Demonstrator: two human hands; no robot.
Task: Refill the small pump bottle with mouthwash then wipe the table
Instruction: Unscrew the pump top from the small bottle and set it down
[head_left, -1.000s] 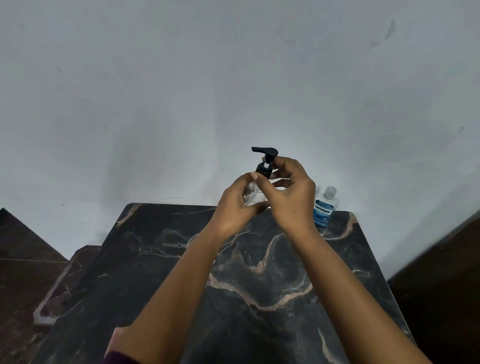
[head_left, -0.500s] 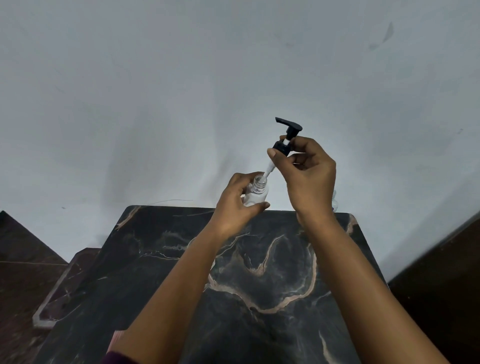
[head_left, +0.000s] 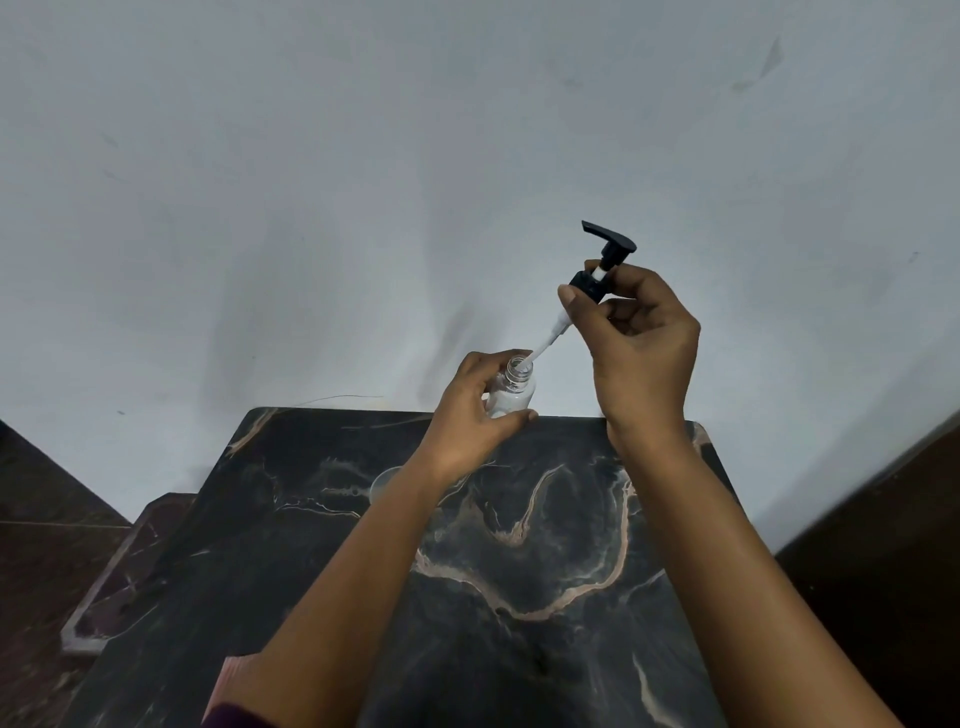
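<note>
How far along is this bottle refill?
Early. Done: the pump top is unscrewed. In hand: the right hand lifts it out, its tube tip at the small bottle mouth, gripped by the left hand. Left: pouring mouthwash, recapping, wiping the marble table.

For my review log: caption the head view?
Right hand lifts pump head from bottle held by left hand.

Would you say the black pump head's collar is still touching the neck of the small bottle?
Apart. The head view shows the pump head lifted in the right hand, with wall visible between collar and small bottle; only its dip tube reaches the mouth.
</note>
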